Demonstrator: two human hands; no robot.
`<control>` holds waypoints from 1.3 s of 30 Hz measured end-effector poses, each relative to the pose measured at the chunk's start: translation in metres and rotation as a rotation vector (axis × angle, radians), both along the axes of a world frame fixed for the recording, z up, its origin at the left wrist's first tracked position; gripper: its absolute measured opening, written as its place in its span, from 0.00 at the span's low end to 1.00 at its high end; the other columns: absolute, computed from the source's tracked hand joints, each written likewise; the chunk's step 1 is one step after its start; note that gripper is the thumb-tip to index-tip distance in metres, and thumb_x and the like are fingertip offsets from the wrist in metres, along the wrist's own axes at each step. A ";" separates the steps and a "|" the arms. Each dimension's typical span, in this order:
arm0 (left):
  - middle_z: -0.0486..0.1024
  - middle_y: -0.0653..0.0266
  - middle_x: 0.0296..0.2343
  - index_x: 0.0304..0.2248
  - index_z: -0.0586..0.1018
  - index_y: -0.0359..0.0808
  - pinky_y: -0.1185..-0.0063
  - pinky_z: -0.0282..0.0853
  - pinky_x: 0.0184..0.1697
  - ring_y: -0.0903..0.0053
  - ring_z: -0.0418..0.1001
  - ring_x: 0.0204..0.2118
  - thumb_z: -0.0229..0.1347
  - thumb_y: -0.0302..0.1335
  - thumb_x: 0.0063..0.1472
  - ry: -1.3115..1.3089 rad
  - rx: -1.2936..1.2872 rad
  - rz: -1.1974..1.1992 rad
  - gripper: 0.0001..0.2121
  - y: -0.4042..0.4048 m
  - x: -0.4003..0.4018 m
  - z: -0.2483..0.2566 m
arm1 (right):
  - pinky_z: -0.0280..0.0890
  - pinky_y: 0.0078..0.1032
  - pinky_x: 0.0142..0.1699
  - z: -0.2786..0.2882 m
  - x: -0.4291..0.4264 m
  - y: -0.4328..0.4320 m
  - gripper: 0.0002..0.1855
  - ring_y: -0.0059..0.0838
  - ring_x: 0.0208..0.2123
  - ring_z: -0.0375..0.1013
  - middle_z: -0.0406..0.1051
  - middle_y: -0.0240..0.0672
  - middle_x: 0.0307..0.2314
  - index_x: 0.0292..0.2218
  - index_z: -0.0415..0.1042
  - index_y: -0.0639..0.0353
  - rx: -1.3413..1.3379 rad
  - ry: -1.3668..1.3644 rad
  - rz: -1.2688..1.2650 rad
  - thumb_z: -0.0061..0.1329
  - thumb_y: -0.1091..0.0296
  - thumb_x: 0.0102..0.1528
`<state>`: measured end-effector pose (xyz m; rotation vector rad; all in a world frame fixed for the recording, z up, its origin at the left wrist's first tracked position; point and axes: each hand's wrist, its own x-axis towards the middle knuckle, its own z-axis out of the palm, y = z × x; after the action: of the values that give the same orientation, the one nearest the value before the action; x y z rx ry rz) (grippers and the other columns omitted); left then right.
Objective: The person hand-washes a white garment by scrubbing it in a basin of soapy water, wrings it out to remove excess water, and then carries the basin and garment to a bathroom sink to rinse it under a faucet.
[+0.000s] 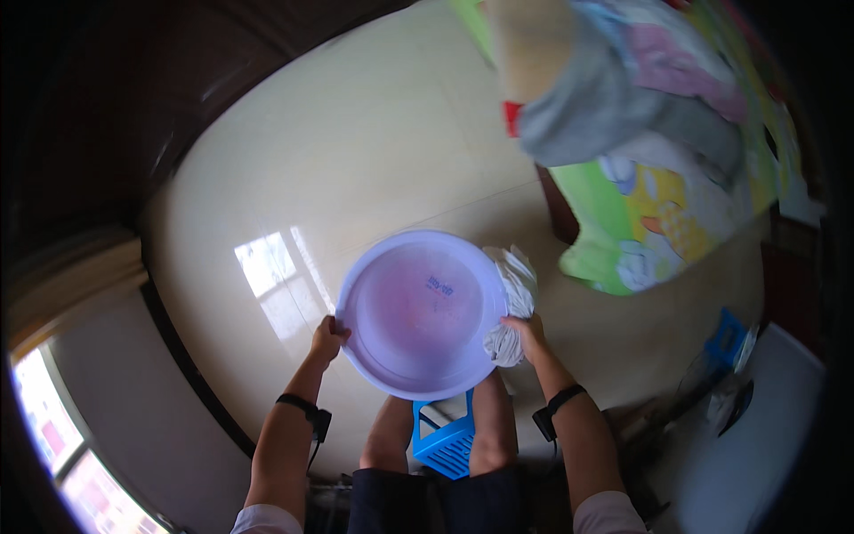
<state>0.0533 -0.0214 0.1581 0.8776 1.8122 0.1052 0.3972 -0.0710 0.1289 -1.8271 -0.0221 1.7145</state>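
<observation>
A round lilac plastic basin (420,314) is held out in front of my knees, its inside facing me. Printed writing shows on its bottom, and I see nothing lying in it. My left hand (329,338) grips the rim at the left, thumb over the edge. At the right rim, my right hand (527,334) grips the basin together with a bunched white cloth (517,284). The cloth hangs outside the rim, above and below that hand. Most of the fingers of both hands are hidden behind the rim.
A blue plastic stool (446,444) stands between my legs. At the upper right, grey, tan and pink clothes (620,100) lie piled on a colourful cartoon-print cover (640,227). Pale glossy floor tiles (373,140) stretch ahead. A dark piece of furniture (127,87) borders the upper left.
</observation>
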 end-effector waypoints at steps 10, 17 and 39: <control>0.69 0.62 0.22 0.28 0.68 0.31 0.80 0.62 0.29 0.76 0.66 0.26 0.55 0.30 0.39 0.010 0.223 -0.447 0.15 -0.089 0.171 0.299 | 0.61 0.19 0.28 0.281 0.156 -0.188 0.10 0.24 0.21 0.67 0.67 0.35 0.19 0.24 0.68 0.67 0.245 -0.069 -0.178 0.50 0.74 0.34; 0.70 0.60 0.23 0.28 0.69 0.30 0.80 0.63 0.30 0.74 0.68 0.26 0.56 0.35 0.38 0.061 0.237 -0.670 0.19 -0.020 0.406 0.476 | 0.59 0.20 0.25 0.417 0.349 -0.177 0.09 0.23 0.18 0.65 0.66 0.34 0.16 0.20 0.68 0.66 0.164 -0.002 -0.425 0.51 0.71 0.33; 0.70 0.56 0.20 0.24 0.72 0.30 0.78 0.62 0.27 0.70 0.68 0.23 0.53 0.43 0.34 -0.256 0.436 -1.254 0.23 0.063 0.923 0.636 | 0.62 0.28 0.26 0.658 0.750 -0.238 0.19 0.33 0.22 0.67 0.66 0.42 0.21 0.28 0.65 0.73 -0.031 -0.365 -0.739 0.50 0.68 0.33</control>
<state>0.9765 0.0415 0.7936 2.0475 0.7572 -0.1930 1.1468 -0.3089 0.7872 -1.8257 0.4712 0.8683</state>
